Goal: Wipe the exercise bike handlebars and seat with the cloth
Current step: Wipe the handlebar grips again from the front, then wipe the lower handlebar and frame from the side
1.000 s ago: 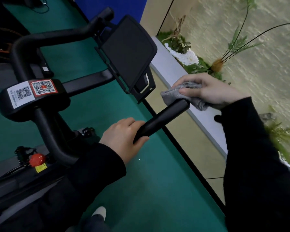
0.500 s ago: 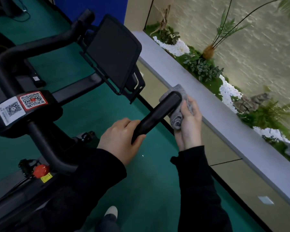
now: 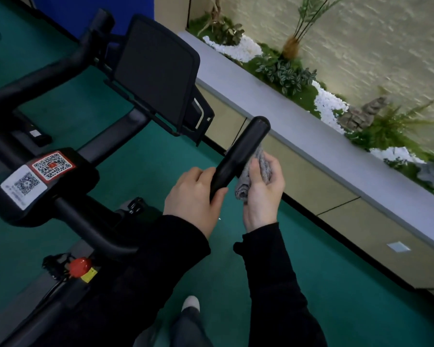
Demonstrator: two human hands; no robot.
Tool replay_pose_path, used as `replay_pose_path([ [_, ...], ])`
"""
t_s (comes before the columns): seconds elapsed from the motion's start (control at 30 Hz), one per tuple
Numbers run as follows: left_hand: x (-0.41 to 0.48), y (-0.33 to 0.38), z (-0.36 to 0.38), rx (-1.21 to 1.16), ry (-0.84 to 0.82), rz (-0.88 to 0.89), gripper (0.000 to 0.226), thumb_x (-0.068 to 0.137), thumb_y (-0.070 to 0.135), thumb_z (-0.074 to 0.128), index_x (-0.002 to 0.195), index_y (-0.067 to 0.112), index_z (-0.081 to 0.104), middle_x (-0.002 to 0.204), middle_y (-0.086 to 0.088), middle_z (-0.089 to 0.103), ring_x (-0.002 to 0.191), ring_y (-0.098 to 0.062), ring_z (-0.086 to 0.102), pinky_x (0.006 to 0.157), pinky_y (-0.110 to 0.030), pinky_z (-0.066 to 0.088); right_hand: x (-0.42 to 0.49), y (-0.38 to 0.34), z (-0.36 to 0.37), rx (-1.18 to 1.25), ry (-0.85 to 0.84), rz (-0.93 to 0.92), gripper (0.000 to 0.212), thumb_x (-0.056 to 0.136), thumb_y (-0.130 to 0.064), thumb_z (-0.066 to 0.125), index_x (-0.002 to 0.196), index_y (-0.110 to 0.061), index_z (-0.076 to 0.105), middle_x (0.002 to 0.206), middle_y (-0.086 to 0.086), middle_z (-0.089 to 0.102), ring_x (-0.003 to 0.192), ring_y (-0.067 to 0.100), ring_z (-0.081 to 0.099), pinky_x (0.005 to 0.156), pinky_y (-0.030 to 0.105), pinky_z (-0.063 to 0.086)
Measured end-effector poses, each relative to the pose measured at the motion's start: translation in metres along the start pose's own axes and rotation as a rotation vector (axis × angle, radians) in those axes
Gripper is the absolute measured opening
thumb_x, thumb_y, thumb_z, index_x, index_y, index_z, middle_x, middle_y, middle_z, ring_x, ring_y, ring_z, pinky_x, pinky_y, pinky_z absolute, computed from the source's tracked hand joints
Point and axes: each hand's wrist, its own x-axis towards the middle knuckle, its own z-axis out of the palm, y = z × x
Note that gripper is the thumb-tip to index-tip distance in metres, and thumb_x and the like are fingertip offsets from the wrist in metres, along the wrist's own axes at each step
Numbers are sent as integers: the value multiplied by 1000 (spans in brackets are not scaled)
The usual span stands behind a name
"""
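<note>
Nearest the camera, a pale shoe (image 3: 190, 303) stands on the green floor (image 3: 336, 309), and two black sleeves (image 3: 273, 271) reach up from the lower edge. The left hand (image 3: 193, 194) grips the near part of the handlebar grip (image 3: 238, 156) just as it did half a second ago, its fingers (image 3: 203, 172) curled over the bar and the thumb pressed along the bar's underside. The right hand (image 3: 263, 196) has slid down the bar toward the person. Half a second ago the cloth (image 3: 243, 189) covered the tip of the grip; now the rounded end stands bare, and the cloth lies against the right flank of the bar's middle, just beside the left hand. The cloth is grey and ribbed, bunched into a thick fold, with one end hanging below the thumb and the other rising behind the bar. The right hand's thumb lies across its front and its fingers (image 3: 273, 171) are wrapped round the back, pinching it against the grip. The grip is a smooth, matte black tube slanting up to the right. Left of the hands, the stem block (image 3: 68, 196) carries two QR stickers (image 3: 52, 165), with a red knob (image 3: 80, 266) lower on the frame. Beyond, the dark screen (image 3: 156, 71) is tilted on its bracket between the curved bars. Farther right, a grey ledge (image 3: 311, 126) runs diagonally, edged with green plants (image 3: 286, 73) and white pebbles against a pale wall.
</note>
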Motion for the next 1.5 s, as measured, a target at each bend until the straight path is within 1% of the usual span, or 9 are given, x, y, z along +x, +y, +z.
replay_pose_path([
  [0.13,-1,-3,-2,-25,-27,30,44,87,33,63,123,8,57,100,-11,58,94,-30,54,77,-41,46,-13,-8,-15,-164,34,-52,18,94,-5,56,98,-21,62,104,4,65,99,20,62,91,38,51],
  [0.23,-1,-5,-2,-38,-47,27,48,88,37,61,125,9,56,103,-11,57,97,-30,53,80,-41,46,-29,-21,-29,-222,42,-121,25,92,-6,58,101,-29,62,102,-16,66,101,5,62,87,25,51],
  [0.33,0,-5,-2,-53,-51,4,52,88,40,60,128,8,54,109,-13,58,105,-30,51,83,-41,42,-42,-32,-44,-311,63,-139,26,93,-7,57,111,-26,60,118,-4,63,115,16,59,99,37,48],
  [0.57,1,-1,-10,35,-45,112,61,89,38,60,138,7,42,131,-16,47,118,-33,42,94,-44,36,-68,-42,-80,-337,154,-114,24,93,-4,57,111,-19,61,112,1,64,95,4,64,69,14,51],
  [0.73,-11,22,-5,122,-87,365,52,90,31,60,133,5,48,132,-15,53,127,-31,42,103,-43,29,-80,-43,-111,-373,198,-128,25,92,-6,59,102,-28,62,99,-14,65,86,-4,62,70,8,46],
  [0.97,-53,74,47,161,-296,453,57,92,35,54,141,11,37,137,-9,53,137,-21,36,116,-33,12,-102,-54,-191,-392,271,-100,32,90,-8,61,93,-40,60,93,-18,66,89,2,63,84,23,50],
  [1.13,-98,114,97,323,-459,577,57,93,45,48,141,15,39,138,-9,51,134,-22,38,112,-36,20,-124,-60,-264,-429,306,-55,22,90,-8,60,101,-27,64,101,-5,69,99,15,65,94,40,51],
  [1.4,-160,137,178,549,-705,626,56,94,53,40,140,21,38,142,0,47,132,-18,39,107,-33,27,-172,-62,-395,-490,424,-21,20,90,-11,60,105,-23,65,101,-7,69,97,12,64,91,40,52],
  [1.5,-171,139,202,564,-780,581,58,95,53,40,142,20,36,146,0,42,133,-18,38,107,-34,29,-182,-58,-426,-499,467,1,23,90,-12,61,100,-32,64,99,-9,69,96,10,64,90,36,52],
])
